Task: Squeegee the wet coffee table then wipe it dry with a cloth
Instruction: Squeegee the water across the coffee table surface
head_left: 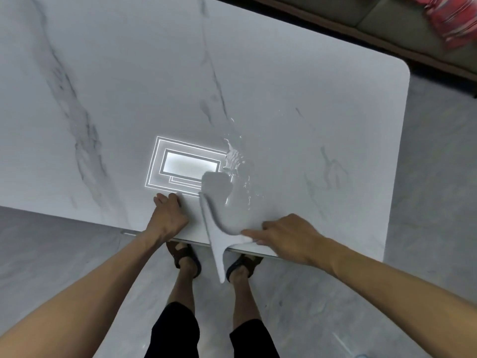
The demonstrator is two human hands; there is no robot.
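Note:
The white marble coffee table (309, 99) fills most of the view. A small puddle of water (233, 158) with scattered drops lies near its near edge. My right hand (286, 236) grips the handle of a white squeegee (215, 244). The squeegee's long blade runs from the tabletop out over the near edge, just below the puddle. My left hand (169, 215) rests on the tabletop to the left of the blade, fingers bent, holding nothing. No cloth is in view.
A bright ceiling light reflection (185, 165) shines on the table left of the water. A brown sofa (387, 19) with a red patterned cushion (454, 19) stands beyond the far edge. My sandalled feet (185, 257) stand on grey floor at the near edge.

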